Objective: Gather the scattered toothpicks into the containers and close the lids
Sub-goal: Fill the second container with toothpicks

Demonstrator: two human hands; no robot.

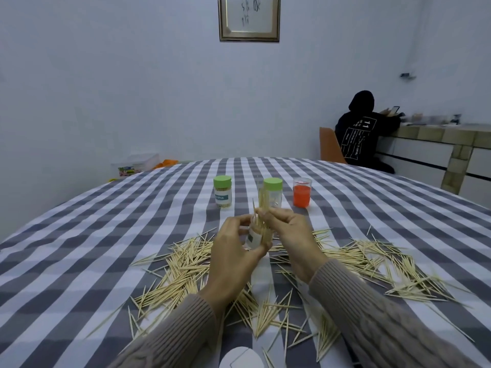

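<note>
Head view, single item in hand. Left hand [233, 251]: fingers curled round a small clear jar [253, 237], lifted above the checked tablecloth [79, 235]. Right hand [289, 235]: pinching a bundle of toothpicks [263, 205], tips down at the jar mouth, tops standing proud.

Loose toothpicks [186, 264]: many, scattered on the cloth around both wrists.

Behind: two green-lidded jars [223, 192], closed; one red-filled jar [302, 192].

Step judged: loading, early. Next: release the bundle, settle it, gather more.
</note>
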